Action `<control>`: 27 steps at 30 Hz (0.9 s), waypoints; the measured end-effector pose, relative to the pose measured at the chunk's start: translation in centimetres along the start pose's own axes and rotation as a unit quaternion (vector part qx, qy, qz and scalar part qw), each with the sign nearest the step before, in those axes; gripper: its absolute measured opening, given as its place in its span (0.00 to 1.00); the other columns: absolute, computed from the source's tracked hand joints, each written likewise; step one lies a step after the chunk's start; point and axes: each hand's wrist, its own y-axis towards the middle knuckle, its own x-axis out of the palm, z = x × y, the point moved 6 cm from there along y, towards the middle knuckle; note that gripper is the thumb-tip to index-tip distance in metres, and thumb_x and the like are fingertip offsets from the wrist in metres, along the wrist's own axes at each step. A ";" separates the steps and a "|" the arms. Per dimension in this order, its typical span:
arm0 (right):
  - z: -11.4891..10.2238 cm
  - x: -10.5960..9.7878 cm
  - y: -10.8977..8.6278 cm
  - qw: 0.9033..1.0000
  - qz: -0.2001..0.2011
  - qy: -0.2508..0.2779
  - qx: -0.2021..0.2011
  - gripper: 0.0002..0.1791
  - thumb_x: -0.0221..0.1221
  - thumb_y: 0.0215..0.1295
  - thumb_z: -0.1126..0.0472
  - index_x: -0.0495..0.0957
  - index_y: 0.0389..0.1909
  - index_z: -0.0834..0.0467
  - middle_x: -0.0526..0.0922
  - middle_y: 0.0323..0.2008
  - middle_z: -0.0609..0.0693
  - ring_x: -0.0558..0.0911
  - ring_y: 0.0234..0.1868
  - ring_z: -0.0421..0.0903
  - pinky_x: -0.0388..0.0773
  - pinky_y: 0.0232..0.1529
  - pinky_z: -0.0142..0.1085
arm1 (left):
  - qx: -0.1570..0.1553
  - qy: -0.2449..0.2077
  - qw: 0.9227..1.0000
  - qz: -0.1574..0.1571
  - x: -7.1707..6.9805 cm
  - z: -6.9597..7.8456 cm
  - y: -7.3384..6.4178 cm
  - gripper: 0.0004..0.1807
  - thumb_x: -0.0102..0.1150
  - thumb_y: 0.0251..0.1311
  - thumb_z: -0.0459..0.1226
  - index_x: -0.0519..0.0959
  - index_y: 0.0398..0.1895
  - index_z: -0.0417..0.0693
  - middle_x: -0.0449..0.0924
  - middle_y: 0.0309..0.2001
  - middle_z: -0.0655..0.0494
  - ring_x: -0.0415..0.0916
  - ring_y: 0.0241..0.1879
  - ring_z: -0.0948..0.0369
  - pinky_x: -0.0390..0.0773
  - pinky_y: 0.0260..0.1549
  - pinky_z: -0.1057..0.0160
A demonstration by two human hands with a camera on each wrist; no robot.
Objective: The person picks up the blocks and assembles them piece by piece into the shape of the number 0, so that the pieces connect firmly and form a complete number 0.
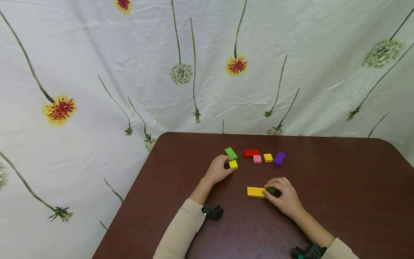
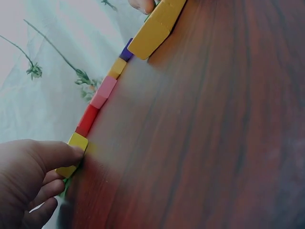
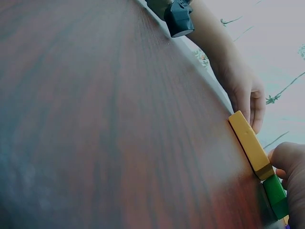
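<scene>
My left hand (image 1: 217,169) pinches a small bright yellow block (image 1: 233,164) between thumb and fingers, close to the near end of a light green block (image 1: 231,153). In the left wrist view the thumb lies against that yellow block's face. My right hand (image 1: 286,198) curls its thumb and fingers round a dark green block (image 3: 275,196), partly hidden by the hand in the head view. A long yellow-orange block (image 1: 255,192) lies on the table, end to end with the green one. The right fingertips reach its right end.
Beyond the hands, a red block (image 1: 251,153), a pink block (image 1: 257,159), a small orange-yellow block (image 1: 267,158) and a purple block (image 1: 279,158) lie in a loose row. The dark brown table (image 1: 349,187) has rounded far corners; a flowered white cloth (image 1: 145,54) hangs behind.
</scene>
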 end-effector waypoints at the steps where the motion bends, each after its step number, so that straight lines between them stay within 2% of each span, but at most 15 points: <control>1: 0.0 0.0 0.0 1.000 0.000 0.000 0.000 0.11 0.75 0.44 0.66 0.85 0.31 0.54 0.82 0.36 0.45 0.74 0.41 0.44 0.72 0.41 0.35 | 0.001 0.000 1.000 0.001 0.0 0.0 0.0 0.19 0.68 0.58 0.37 0.79 0.52 0.42 0.78 0.48 0.49 0.75 0.48 0.54 0.75 0.51 0.56; 7: 0.0 0.0 -0.1 1.000 0.003 0.001 -0.004 0.12 0.75 0.44 0.67 0.85 0.30 0.54 0.82 0.36 0.45 0.75 0.41 0.44 0.71 0.41 0.33 | 0.008 -0.006 1.000 0.003 -0.1 0.7 -0.6 0.18 0.69 0.57 0.38 0.80 0.49 0.42 0.78 0.46 0.50 0.74 0.45 0.54 0.75 0.48 0.57; 14: 0.1 0.1 -0.1 1.000 0.000 0.003 0.000 0.12 0.75 0.44 0.66 0.85 0.31 0.54 0.82 0.36 0.45 0.74 0.41 0.44 0.72 0.41 0.36 | -0.005 -0.009 1.000 -0.015 0.1 2.0 -1.7 0.18 0.70 0.56 0.40 0.80 0.48 0.44 0.78 0.44 0.53 0.72 0.43 0.57 0.76 0.45 0.60; 27: 0.0 0.0 -0.1 1.000 0.004 0.014 -0.003 0.12 0.75 0.44 0.67 0.85 0.30 0.54 0.82 0.36 0.44 0.74 0.41 0.44 0.70 0.42 0.32 | 0.012 0.010 0.999 -0.044 0.3 3.8 -4.1 0.18 0.71 0.54 0.41 0.79 0.46 0.47 0.77 0.40 0.57 0.71 0.42 0.59 0.75 0.44 0.63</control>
